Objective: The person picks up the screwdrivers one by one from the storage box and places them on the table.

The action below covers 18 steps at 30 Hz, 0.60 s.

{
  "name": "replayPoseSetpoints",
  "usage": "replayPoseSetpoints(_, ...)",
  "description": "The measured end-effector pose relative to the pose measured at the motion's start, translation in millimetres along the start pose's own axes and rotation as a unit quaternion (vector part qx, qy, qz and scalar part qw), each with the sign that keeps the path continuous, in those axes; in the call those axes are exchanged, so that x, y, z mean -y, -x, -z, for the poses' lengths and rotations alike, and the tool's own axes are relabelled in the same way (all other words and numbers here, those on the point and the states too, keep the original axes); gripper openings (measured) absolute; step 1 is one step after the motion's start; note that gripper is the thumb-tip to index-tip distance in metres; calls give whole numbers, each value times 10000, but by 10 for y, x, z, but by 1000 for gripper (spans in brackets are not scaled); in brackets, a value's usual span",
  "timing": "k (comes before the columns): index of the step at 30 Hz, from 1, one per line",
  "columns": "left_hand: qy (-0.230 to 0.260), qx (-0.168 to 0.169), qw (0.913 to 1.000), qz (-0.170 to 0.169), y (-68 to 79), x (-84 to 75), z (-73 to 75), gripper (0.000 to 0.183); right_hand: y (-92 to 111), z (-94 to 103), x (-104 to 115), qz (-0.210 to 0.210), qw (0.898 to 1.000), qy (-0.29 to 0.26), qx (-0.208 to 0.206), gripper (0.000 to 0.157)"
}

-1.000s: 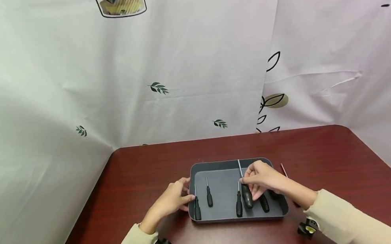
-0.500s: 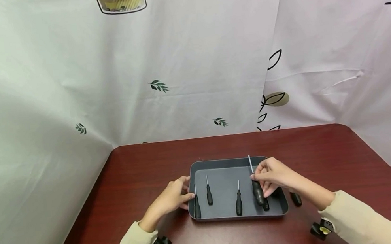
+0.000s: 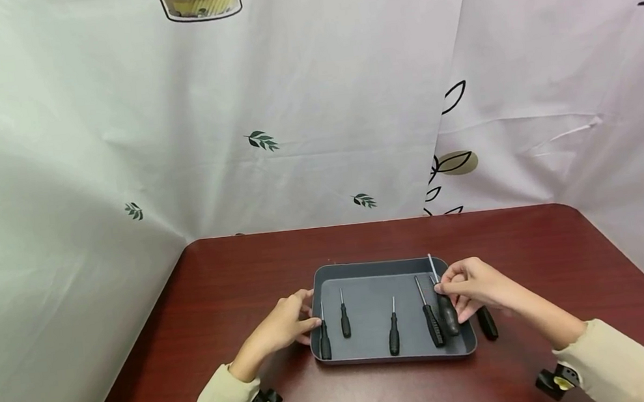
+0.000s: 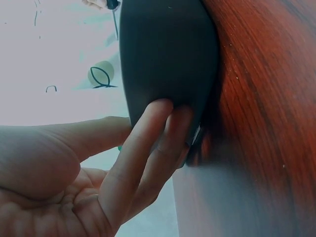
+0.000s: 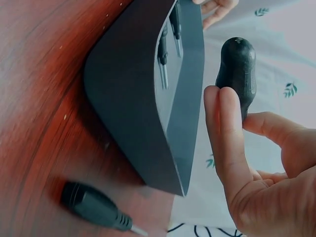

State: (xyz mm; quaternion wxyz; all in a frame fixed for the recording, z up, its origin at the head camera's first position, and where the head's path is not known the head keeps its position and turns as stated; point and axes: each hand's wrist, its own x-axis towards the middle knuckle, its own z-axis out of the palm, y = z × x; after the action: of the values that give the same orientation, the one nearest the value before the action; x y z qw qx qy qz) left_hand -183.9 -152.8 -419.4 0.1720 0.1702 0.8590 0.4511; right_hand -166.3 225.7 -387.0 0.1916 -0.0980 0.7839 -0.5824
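Grey tray (image 3: 366,314) gripped by left hand (image 3: 284,323) at side, likely for steadiness; right hand (image 3: 474,287) pinches dark screwdriver (image 3: 449,320) by handle, shaft free.

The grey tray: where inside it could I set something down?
The widest bare patch of the tray lies between the second screwdriver from the left and the third screwdriver, running to the far wall. The right end is crowded: a fourth screwdriver lies there, and the right hand holds a thick-handled screwdriver at that end.

The head view looks forward and down; close wrist views flank the same tray (image 3: 366,314).
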Motion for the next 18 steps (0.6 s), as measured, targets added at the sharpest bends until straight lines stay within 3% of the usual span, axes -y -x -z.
replayPoseSetpoints(18, 51, 4, 10000, 36, 3, -14, 0, 62, 230, 409, -191, -129, 9993, 254, -255, 19)
